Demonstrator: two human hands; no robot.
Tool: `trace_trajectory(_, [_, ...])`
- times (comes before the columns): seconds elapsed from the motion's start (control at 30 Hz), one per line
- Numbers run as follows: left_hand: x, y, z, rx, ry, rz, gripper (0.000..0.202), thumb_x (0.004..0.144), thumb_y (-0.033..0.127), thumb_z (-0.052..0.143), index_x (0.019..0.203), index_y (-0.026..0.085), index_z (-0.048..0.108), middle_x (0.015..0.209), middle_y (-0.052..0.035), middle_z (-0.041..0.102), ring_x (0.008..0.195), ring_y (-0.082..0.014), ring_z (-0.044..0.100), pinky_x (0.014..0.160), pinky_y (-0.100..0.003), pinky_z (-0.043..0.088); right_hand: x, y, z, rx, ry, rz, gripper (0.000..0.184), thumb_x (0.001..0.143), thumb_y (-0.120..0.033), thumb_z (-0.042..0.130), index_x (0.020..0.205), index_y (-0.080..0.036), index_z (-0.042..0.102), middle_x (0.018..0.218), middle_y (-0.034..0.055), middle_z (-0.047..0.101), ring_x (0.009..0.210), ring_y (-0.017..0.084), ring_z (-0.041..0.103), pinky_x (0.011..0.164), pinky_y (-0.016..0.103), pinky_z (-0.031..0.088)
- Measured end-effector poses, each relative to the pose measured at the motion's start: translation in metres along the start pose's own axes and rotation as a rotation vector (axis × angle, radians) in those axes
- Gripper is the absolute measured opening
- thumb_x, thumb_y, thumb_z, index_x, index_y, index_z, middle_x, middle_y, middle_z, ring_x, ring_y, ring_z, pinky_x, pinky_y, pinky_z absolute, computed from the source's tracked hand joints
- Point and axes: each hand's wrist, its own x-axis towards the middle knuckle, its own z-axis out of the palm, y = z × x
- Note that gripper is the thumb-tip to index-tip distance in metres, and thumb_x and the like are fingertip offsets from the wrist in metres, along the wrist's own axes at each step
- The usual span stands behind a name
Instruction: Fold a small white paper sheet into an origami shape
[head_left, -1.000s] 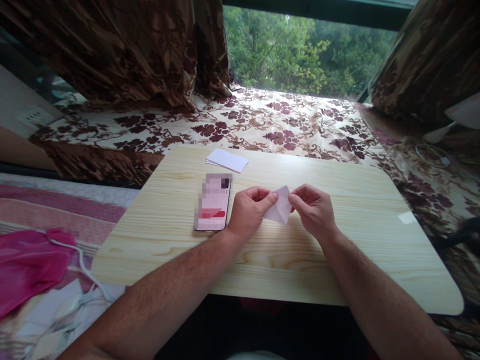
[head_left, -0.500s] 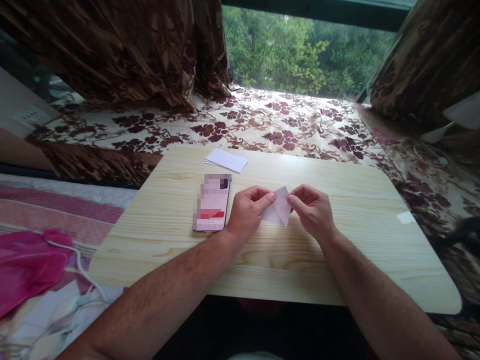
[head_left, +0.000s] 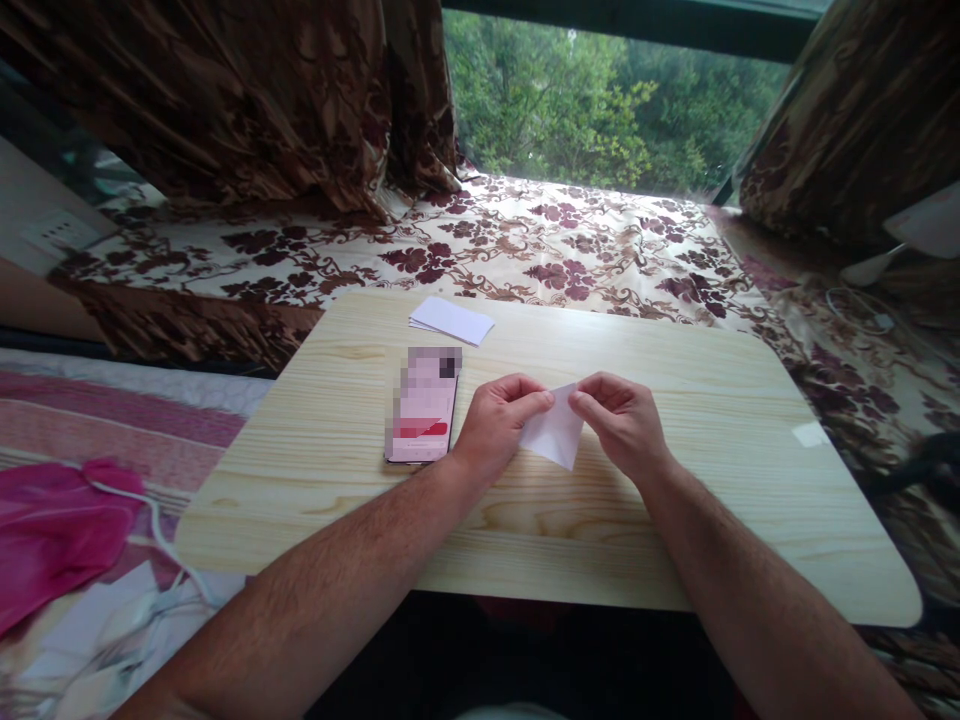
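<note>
A small folded sheet of white paper (head_left: 553, 433) is held between both hands, over the middle of the wooden table. My left hand (head_left: 497, 418) pinches its upper left edge between thumb and fingers. On the other side, my right hand (head_left: 620, 412) grips the upper right corner, thumb toward me. The lower part of the paper hangs down to a pointed corner. Most fingertips are hidden behind the paper or curled under.
A phone (head_left: 424, 405) with a lit, partly blurred screen lies left of my left hand. Behind it rests a stack of white paper (head_left: 452, 321). A white scrap (head_left: 811, 435) is at the right of the light wooden table (head_left: 315, 440). Pink cloth (head_left: 64, 535) and cables lie at lower left.
The paper has turned in my hands: its diagonal fold line no longer shows, a plain face is toward me, and its lower corner reaches further down. Both hands have barely moved.
</note>
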Motion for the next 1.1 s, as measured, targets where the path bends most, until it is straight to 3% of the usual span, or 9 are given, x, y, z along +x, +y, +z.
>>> trace_trajectory(0.4, [-0.0022,0.0023,0.0003,0.071,-0.039,0.01,0.017,0.066,0.03,0.079,0.068,0.016,0.068,0.061,0.0016,0.06,0.055,-0.0099,0.048,0.054,-0.024,0.034,-0.0004,-0.0013,-0.0016,0.02,-0.017,0.003,0.021,0.078,-0.035,0.073,0.068,-0.017,0.065,0.061,-0.0003,0.06,0.057,0.012,0.05,0.053,0.025,0.039])
trace_trajectory(0.8, [-0.0051,0.0033,0.0038,0.139,-0.077,0.011,0.017,0.07,0.031,0.075,0.066,0.016,0.066,0.059,0.0025,0.056,0.053,-0.0086,0.045,0.051,-0.023,0.031,-0.0028,0.0012,-0.0013,-0.037,0.05,-0.02,0.022,0.076,-0.023,0.068,0.059,-0.018,0.055,0.053,-0.0041,0.047,0.051,0.009,0.038,0.047,0.024,0.028])
trace_trajectory(1.1, [-0.0035,0.0034,0.0017,0.194,-0.122,-0.024,0.013,0.071,0.027,0.07,0.068,0.016,0.064,0.059,0.0027,0.055,0.052,-0.0083,0.043,0.051,-0.023,0.03,-0.0013,-0.0012,-0.0037,-0.024,-0.132,0.056,0.016,0.077,-0.023,0.066,0.065,-0.017,0.059,0.056,-0.0035,0.051,0.052,0.009,0.04,0.048,0.024,0.029])
